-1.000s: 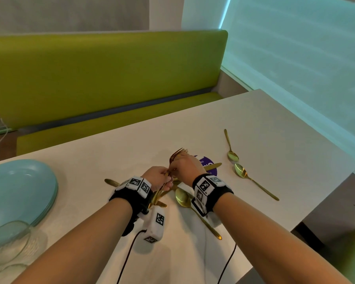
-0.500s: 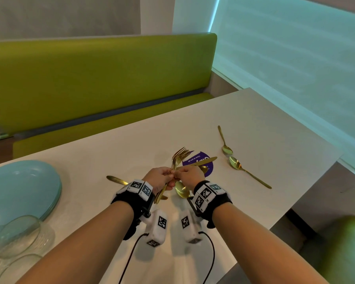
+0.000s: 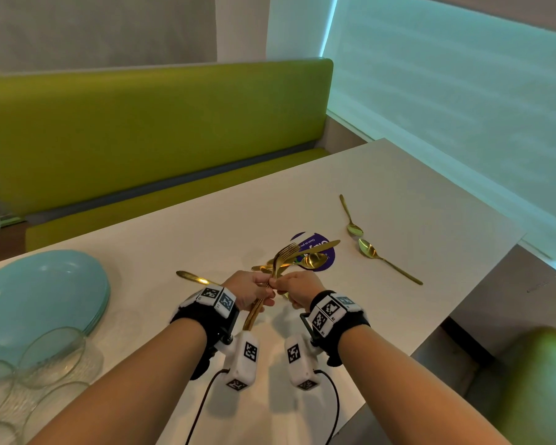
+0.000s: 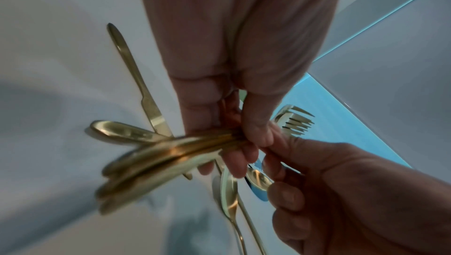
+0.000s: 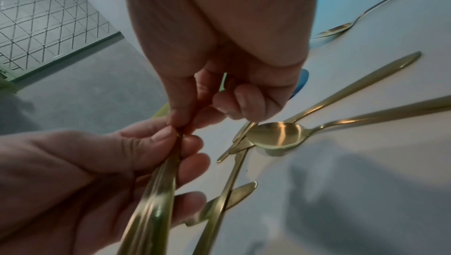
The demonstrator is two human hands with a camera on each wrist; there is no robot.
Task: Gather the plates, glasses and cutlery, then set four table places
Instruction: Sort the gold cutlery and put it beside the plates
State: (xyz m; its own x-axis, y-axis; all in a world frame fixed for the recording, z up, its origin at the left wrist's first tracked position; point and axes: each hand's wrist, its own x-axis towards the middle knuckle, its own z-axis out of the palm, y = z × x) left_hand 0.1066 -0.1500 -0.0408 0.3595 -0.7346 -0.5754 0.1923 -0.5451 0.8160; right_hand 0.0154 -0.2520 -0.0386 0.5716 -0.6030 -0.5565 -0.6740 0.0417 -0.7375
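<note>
Both hands have risen a little since the earlier frame, the gold fork bundle (image 3: 272, 277) now tilted higher above the white surface (image 3: 398, 200) and a gold spoon bowl showing where a knife blade alone showed before. Left hand (image 3: 249, 290) keeps its grip clamped round the fork handles, tines fanned up and away; right hand (image 3: 297, 290) pinches the same handles at thumb and forefinger — squaring them, by the look of it.

Gathering appears only part done. A loose heap of gold knives and spoons (image 5: 275, 135) lies just beyond the hands, over a round purple sticker (image 3: 321, 252); another gold knife (image 4: 136, 78) lies to the left; two gold spoons (image 3: 366, 245) lie apart toward the far right edge. Stacked pale-blue plates (image 3: 42, 297) and clear glass tumblers (image 3: 49, 358) wait together at the left corner — no place is laid yet.
</note>
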